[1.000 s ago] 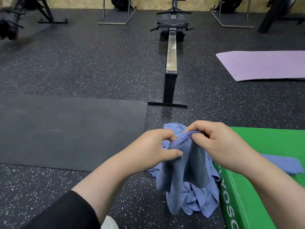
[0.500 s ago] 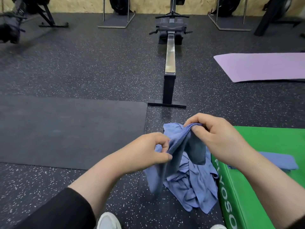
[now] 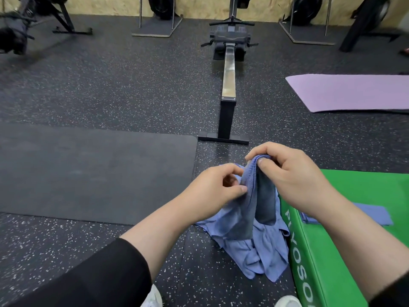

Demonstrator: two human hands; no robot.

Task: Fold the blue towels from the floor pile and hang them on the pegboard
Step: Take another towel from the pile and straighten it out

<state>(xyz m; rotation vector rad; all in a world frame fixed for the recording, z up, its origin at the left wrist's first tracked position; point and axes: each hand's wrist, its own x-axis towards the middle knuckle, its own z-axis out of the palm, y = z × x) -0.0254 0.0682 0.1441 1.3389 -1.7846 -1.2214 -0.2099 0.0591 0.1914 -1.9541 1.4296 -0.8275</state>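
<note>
**Kid:** How far along are you?

**Helper:** Not far. Your right hand (image 3: 294, 176) pinches the top edge of one blue towel (image 3: 252, 200), fingers curled on it. Your left hand (image 3: 214, 187) pinches the same towel lower down, with the thumb. It hangs over the pile (image 3: 254, 255) on the floor.

**Kid:** Is any towel done?

**Helper:** One folded towel (image 3: 371, 214) lies flat on the green box (image 3: 354, 251). It looks folded, not hung. You can't see the pegboard here. The pile is left to fold.
</note>
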